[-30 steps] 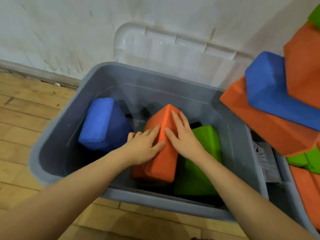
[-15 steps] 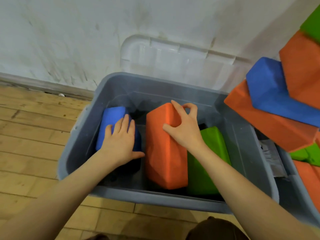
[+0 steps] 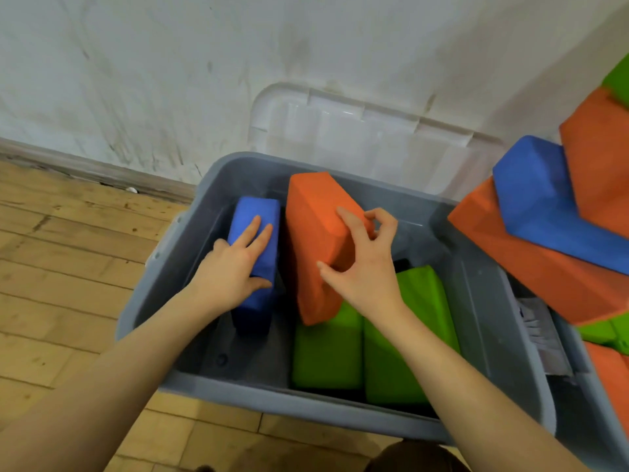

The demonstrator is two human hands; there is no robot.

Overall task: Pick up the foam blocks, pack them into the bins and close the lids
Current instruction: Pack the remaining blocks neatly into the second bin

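Note:
A grey bin [image 3: 503, 301] stands open on the floor against the wall. Inside it, a blue foam block [image 3: 262, 212] stands on edge at the left, and my left hand [image 3: 235, 267] grips its top. An orange foam block [image 3: 313, 233] is tilted up in the middle, its near end lifted, with my right hand [image 3: 360, 270] holding its right edge. Two green foam blocks [image 3: 326, 349] [image 3: 422, 301] lie flat on the bin floor under and beside the orange one.
The bin's clear lid [image 3: 367, 137] leans upright against the white wall behind it. At the right, a second bin [image 3: 565, 335] is heaped with orange, blue [image 3: 537, 199] and green blocks that overhang the first bin's corner. Wooden floor lies to the left.
My left hand left the orange block and took the blue block, which now stands upright. My right hand has tilted the orange block up, uncovering a second green block.

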